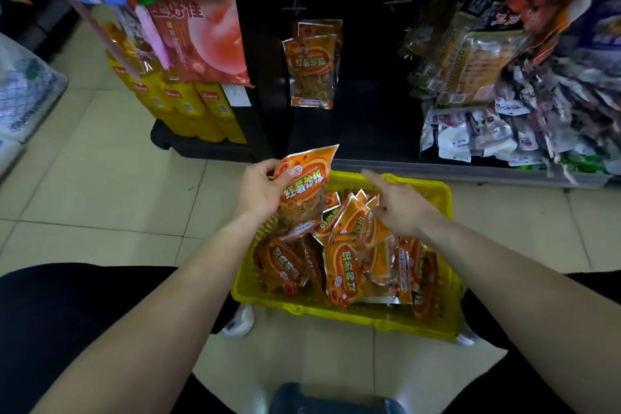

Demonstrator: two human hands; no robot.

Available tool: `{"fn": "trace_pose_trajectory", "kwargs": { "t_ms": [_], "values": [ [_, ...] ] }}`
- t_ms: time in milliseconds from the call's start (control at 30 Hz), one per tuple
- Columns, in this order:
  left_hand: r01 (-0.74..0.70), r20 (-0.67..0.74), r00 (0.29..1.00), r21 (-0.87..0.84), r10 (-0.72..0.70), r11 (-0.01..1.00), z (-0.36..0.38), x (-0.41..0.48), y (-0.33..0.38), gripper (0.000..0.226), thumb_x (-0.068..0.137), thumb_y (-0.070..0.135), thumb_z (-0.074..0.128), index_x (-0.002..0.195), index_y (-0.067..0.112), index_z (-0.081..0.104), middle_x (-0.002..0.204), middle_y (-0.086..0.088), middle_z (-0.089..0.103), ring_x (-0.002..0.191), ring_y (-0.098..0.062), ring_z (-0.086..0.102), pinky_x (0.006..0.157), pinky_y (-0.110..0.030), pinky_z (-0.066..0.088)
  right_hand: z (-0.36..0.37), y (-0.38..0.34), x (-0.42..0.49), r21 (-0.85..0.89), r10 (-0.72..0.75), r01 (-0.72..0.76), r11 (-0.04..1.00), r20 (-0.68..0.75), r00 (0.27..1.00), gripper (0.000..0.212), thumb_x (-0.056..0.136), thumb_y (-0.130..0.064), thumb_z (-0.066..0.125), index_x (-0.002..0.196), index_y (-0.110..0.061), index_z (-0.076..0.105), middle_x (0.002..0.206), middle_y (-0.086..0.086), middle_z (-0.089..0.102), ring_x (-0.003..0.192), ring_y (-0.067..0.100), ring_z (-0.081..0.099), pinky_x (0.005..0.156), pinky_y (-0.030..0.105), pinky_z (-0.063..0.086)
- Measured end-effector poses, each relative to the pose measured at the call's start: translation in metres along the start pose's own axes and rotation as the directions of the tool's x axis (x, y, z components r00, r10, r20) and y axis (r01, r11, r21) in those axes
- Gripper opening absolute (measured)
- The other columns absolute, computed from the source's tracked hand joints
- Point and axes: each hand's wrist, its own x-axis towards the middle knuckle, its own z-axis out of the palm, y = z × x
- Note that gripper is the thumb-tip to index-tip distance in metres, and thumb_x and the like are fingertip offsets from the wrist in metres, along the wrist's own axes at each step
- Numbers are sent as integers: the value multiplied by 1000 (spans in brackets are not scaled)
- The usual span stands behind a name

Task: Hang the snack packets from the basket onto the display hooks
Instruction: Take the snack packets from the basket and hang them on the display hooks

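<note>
A yellow plastic basket (433, 193) sits on the floor in front of me, filled with several orange snack packets (342, 267). My left hand (260, 190) grips one orange packet (304, 183) by its upper left edge, held above the basket's far left corner. My right hand (401, 203) hovers over the basket's right half, fingers spread, holding nothing. On the black display panel above, two matching orange packets (312, 69) hang from a hook. An empty hook (396, 1) sticks out to their right.
Red and green bags (201, 40) hang at left above yellow boxes (188, 107). Dark and clear snack packs (470, 64) hang at right, with small white packets (477, 138) piled on the bottom shelf. Beige floor tiles (111, 178) lie to the left.
</note>
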Motion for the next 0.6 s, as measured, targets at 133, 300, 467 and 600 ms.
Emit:
{"fn": "trace_pose_trajectory", "kwargs": {
  "t_ms": [133, 300, 467, 600],
  "values": [
    [4, -16, 1000, -1, -4, 1000, 2, 3, -7, 30, 90, 32, 72, 116, 18, 68, 101, 8, 67, 88, -3, 65, 65, -15, 51, 7, -2, 7, -89, -25, 28, 996, 33, 999, 23, 96, -28, 56, 113, -26, 71, 113, 4, 71, 101, 22, 67, 89, 38, 55],
    [64, 16, 998, -86, -63, 994, 6, 7, -12, 20, 98, 31, 62, 116, 22, 58, 107, 1, 65, 94, -9, 66, 66, -21, 57, 2, -10, 11, -35, -34, 37, 999, 78, 996, 31, 95, -29, 52, 119, -24, 71, 122, 2, 69, 115, 24, 62, 96, 36, 50],
    [12, 10, 1000, -104, -11, 995, 13, 12, -17, 20, 101, 32, 56, 111, 19, 68, 106, 0, 71, 99, -13, 68, 81, -30, 58, 2, -9, 16, -24, -82, 85, 996, 115, 990, 28, 96, -29, 61, 122, -27, 69, 119, -3, 70, 110, 17, 64, 93, 31, 49],
    [21, 59, 998, -97, -15, 995, 21, 10, -19, 22, 102, 32, 55, 111, 20, 71, 104, 3, 72, 99, -11, 68, 88, -31, 57, -1, -11, 19, -183, -134, 129, 975, -17, 991, 26, 99, -46, 54, 117, -35, 69, 110, -5, 61, 111, 19, 57, 91, 36, 46]
  ]
}}
